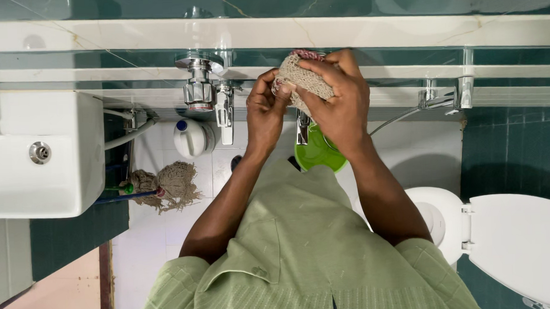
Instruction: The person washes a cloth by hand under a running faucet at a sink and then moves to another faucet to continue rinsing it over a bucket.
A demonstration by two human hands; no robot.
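Observation:
Both my hands are raised in front of a dark green tiled wall and hold a beige knitted scrubbing cloth (301, 79). A reddish bit of it shows at its upper edge. My right hand (341, 102) wraps over the cloth from the right, with the fingers curled around it. My left hand (264, 111) pinches the cloth's left edge. A bright green bucket (316, 153) sits just beyond my wrists, under a chrome tap (303, 128). My green striped shirt fills the lower middle of the view.
Chrome wall valves (199, 84) and a tap (225, 112) are left of my hands. Nearby are a white bottle with a blue cap (192, 138) and a string mop (169, 184). A white basin (40, 153) is at left, a white toilet (522, 243) at right.

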